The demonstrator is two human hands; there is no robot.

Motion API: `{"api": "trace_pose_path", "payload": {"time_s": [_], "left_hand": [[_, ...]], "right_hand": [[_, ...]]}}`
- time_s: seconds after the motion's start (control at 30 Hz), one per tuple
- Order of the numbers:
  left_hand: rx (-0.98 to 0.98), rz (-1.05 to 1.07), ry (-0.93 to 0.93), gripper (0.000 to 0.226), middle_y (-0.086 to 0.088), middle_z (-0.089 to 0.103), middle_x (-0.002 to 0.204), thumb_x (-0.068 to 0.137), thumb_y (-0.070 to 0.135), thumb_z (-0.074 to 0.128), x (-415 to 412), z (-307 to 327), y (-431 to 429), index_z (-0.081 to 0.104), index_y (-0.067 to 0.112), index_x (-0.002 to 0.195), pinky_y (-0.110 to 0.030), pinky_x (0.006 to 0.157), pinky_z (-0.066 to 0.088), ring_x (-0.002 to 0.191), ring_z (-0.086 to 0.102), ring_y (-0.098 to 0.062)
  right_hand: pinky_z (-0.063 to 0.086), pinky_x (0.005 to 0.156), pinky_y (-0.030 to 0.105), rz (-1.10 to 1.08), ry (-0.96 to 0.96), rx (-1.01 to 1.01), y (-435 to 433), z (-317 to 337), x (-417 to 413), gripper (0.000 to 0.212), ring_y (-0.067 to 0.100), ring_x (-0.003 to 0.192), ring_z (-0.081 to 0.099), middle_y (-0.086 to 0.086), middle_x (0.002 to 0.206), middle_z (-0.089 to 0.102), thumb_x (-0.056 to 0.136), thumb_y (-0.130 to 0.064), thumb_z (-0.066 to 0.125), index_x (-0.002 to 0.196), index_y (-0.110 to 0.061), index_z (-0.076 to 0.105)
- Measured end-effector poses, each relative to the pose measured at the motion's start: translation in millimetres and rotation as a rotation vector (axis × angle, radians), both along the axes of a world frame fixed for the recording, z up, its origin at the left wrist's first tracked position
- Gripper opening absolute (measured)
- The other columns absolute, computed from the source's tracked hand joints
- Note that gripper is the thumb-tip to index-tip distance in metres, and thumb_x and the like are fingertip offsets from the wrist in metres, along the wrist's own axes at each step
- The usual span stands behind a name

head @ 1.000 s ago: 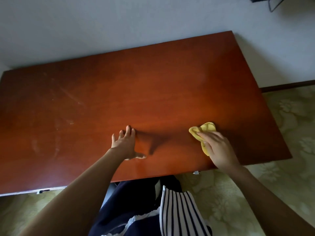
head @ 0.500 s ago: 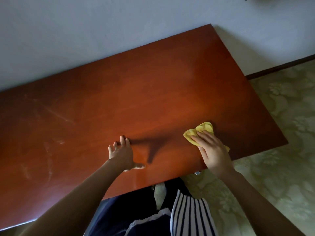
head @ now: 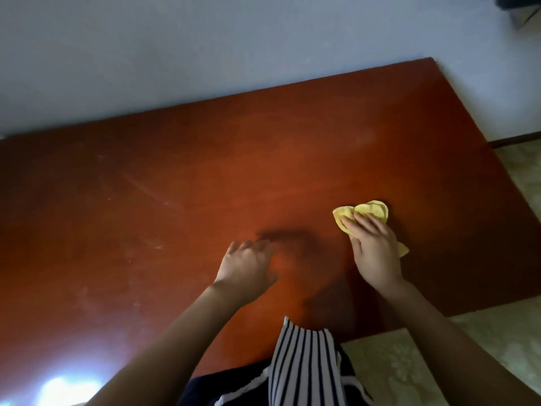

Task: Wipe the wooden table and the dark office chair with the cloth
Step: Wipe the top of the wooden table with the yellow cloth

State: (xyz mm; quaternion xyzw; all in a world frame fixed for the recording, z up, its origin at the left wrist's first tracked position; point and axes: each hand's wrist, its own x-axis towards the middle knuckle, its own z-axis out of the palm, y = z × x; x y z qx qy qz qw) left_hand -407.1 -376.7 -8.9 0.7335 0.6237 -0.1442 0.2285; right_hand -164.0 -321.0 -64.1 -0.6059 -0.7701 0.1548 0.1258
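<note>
The reddish-brown wooden table [head: 205,177] fills most of the view, with pale streaks and smudges on its left half. A crumpled yellow cloth [head: 366,213] lies on the table's right part. My right hand [head: 373,250] presses flat on the cloth with straight fingers. My left hand [head: 247,263] rests on the bare wood to the left of it, fingers spread and slightly blurred. No office chair is in view.
A pale wall [head: 205,54] runs along the table's far edge. Patterned light floor covering [head: 483,361] shows at the right and below the near edge. My striped and dark clothing [head: 304,367] is against the near edge. A dark object [head: 515,7] sits at the top right.
My right hand has pushed the cloth a little farther from me on the table. My left hand has shifted on the wood. The camera has swung and tilted.
</note>
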Motion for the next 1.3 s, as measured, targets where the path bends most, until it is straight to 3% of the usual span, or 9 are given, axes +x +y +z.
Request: {"api": "trace_pose_path", "payload": {"time_s": [0.17, 0.37, 0.57, 0.67, 0.87, 1.03, 1.13, 1.23, 1.3], "left_hand": [[0.058, -0.016, -0.037, 0.063, 0.005, 0.011, 0.159, 0.095, 0.052, 0.041, -93.8, -4.1, -13.6, 0.019, 0.03, 0.149, -0.04, 0.118, 0.005, 0.144, 0.013, -0.018], [0.09, -0.005, 0.0, 0.07, 0.006, -0.001, 0.16, 0.094, 0.057, 0.038, -183.5, -2.1, -22.4, 0.008, 0.03, 0.151, -0.043, 0.117, -0.002, 0.146, 0.0, -0.02], [0.063, 0.061, 0.014, 0.082, 0.003, -0.013, 0.159, 0.091, 0.056, 0.045, -226.2, -7.3, -43.6, -0.002, 0.027, 0.151, -0.044, 0.115, -0.008, 0.145, -0.014, -0.02], [0.071, 0.109, 0.039, 0.09, 0.002, -0.019, 0.158, 0.089, 0.057, 0.047, -232.1, -10.0, -47.2, -0.009, 0.024, 0.15, -0.045, 0.115, -0.008, 0.144, -0.017, -0.02], [0.089, 0.185, 0.085, 0.098, 0.002, -0.018, 0.158, 0.085, 0.059, 0.053, -211.1, -6.1, -49.8, -0.01, 0.022, 0.151, -0.046, 0.115, -0.009, 0.144, -0.018, -0.022], [0.12, 0.319, 0.126, 0.102, 0.002, -0.019, 0.158, 0.083, 0.061, 0.055, -186.9, -7.8, -69.6, -0.012, 0.024, 0.15, -0.047, 0.114, -0.01, 0.144, -0.019, -0.021], [0.121, 0.391, 0.114, 0.103, 0.002, -0.019, 0.157, 0.082, 0.061, 0.056, -177.2, -9.9, -79.3, -0.012, 0.025, 0.15, -0.047, 0.114, -0.011, 0.144, -0.019, -0.021], [0.132, 0.429, 0.11, 0.103, 0.003, -0.019, 0.158, 0.081, 0.062, 0.056, -183.8, -8.0, -83.6, -0.011, 0.026, 0.15, -0.047, 0.113, -0.011, 0.144, -0.018, -0.021], [0.137, 0.431, 0.103, 0.103, 0.003, -0.018, 0.158, 0.081, 0.061, 0.057, -195.8, -6.2, -84.0, -0.01, 0.026, 0.15, -0.047, 0.113, -0.011, 0.144, -0.018, -0.021]], "right_hand": [[0.039, 0.101, 0.052, 0.03, 0.007, 0.056, 7.1, -2.3, -113.2, 0.041, 0.036, 0.122, 0.051, 0.012, 0.126, 0.063, 0.084, 0.001, 0.066, 0.123, -0.012, 0.065], [0.04, 0.1, 0.054, 0.094, 0.005, 0.074, 2.5, -3.4, -219.2, 0.04, 0.035, 0.121, 0.053, 0.011, 0.123, 0.064, 0.082, -0.001, 0.068, 0.12, -0.013, 0.067], [0.04, 0.101, 0.053, 0.189, -0.018, 0.121, -27.2, -9.9, -271.4, 0.047, 0.031, 0.118, 0.057, 0.004, 0.122, 0.066, 0.075, -0.002, 0.075, 0.118, -0.018, 0.069], [0.036, 0.104, 0.046, 0.334, 0.023, 0.161, -39.5, -13.5, -285.1, 0.041, 0.026, 0.117, 0.058, -0.002, 0.121, 0.066, 0.079, -0.005, 0.068, 0.116, -0.024, 0.07], [0.029, 0.103, 0.04, 0.818, 0.034, 0.126, -63.0, -12.5, -261.7, 0.043, 0.016, 0.119, 0.057, -0.009, 0.122, 0.065, 0.085, -0.019, 0.043, 0.118, -0.032, 0.067], [0.027, 0.105, 0.039, 1.13, 0.004, 0.08, -52.0, -12.1, -185.3, 0.051, 0.011, 0.127, 0.05, -0.013, 0.132, 0.058, 0.084, -0.017, 0.037, 0.126, -0.034, 0.061], [0.029, 0.106, 0.036, 1.112, -0.084, 0.108, -19.7, -8.0, -144.0, 0.049, 0.01, 0.126, 0.051, -0.013, 0.133, 0.057, 0.085, -0.018, 0.042, 0.126, -0.036, 0.061], [0.038, 0.099, 0.035, 0.922, -0.106, 0.123, 9.8, -4.8, -121.0, 0.042, 0.015, 0.122, 0.055, -0.008, 0.129, 0.061, 0.085, -0.01, 0.061, 0.122, -0.03, 0.065], [0.043, 0.094, 0.04, 0.75, -0.121, 0.062, 22.6, -1.7, -120.6, 0.052, 0.019, 0.123, 0.053, -0.005, 0.13, 0.06, 0.08, -0.004, 0.073, 0.126, -0.027, 0.062]]}}
